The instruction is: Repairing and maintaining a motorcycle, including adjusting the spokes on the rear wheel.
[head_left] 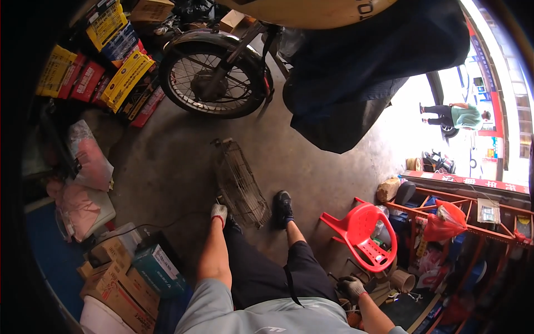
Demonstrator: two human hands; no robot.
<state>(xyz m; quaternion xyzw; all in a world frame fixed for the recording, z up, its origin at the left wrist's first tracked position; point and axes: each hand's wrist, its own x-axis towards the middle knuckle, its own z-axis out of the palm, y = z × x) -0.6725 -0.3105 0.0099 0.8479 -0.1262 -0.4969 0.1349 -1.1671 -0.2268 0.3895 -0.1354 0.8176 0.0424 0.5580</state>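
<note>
Background boxes (127, 82) are lettered, left hand (219, 211) beside wire rack (243, 183).

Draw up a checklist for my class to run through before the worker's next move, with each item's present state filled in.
1. Left hand gloved: ok.
2. Left hand's grip on the wire cage: cannot tell; the hand is at the cage's left edge, but its fingers are too small to read.
3. Right hand gloved: ok.
4. Right hand free of objects: cannot tell; it is low on the right, among clutter.
5. Right shoe clear of the cage: ok, a gap shows.
6. Cord away from the work: not ok, in my judgement; it runs from the left toward the left hand's side.
</note>
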